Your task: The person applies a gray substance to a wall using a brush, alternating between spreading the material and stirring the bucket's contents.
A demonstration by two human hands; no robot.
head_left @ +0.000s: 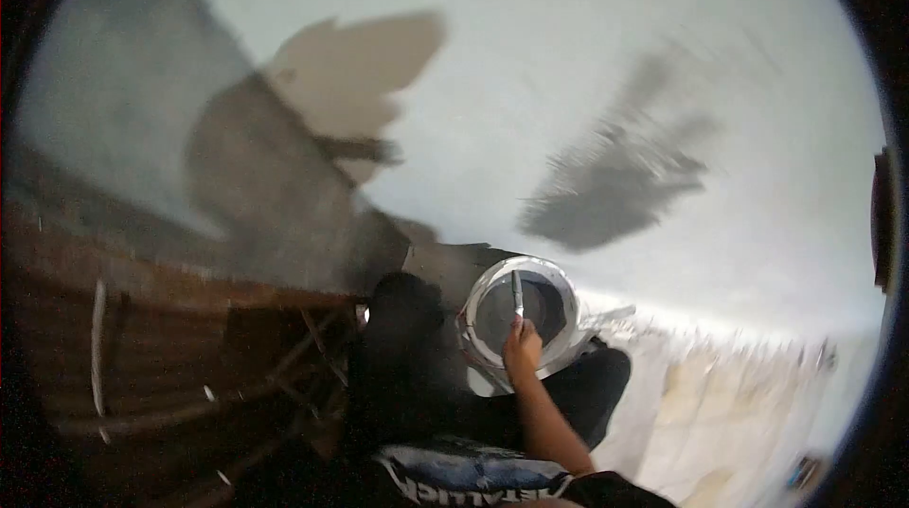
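My right hand (523, 353) is closed round the handle of a brush (517, 292), which points away from me over the bucket. Below it, a round bucket (571, 298) with a white, smeared rim holds grey liquid. The bucket stands between my knees, close to the wall. My left hand is nowhere in the frame.
A pale wall (492, 110) fills the upper view, with a dark grey patch (606, 191) at the right and a grey area (104, 110) at the left. Brown corrugated sheeting (170, 347) and poles lie lower left. A light, stained surface (720, 394) is lower right.
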